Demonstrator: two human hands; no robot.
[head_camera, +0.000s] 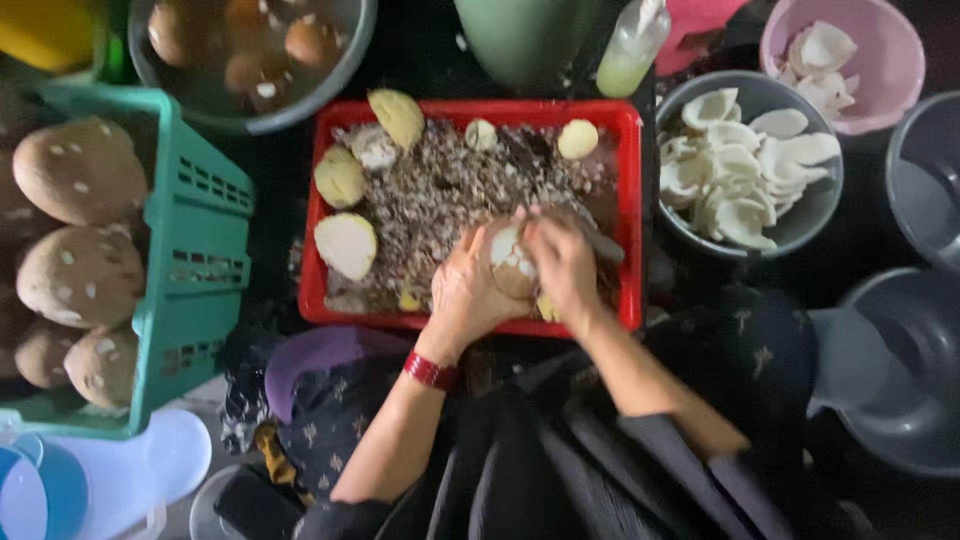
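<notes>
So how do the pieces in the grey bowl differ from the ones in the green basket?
The pieces in the grey bowl are white, thin, curved slices; those in the green basket are whole, round and brown with pale specks. The bowl's pieces are far smaller than the basket's lumps. Both are piled in heaps.

2 hands (470, 290) (562, 262) on 1 coconut (508, 262); 1 red tray (628, 210) with 6 loose pieces (346, 245); 1 green basket (195, 250) showing 5 brown coconuts (80, 170); 1 spray bottle (632, 45).
</notes>
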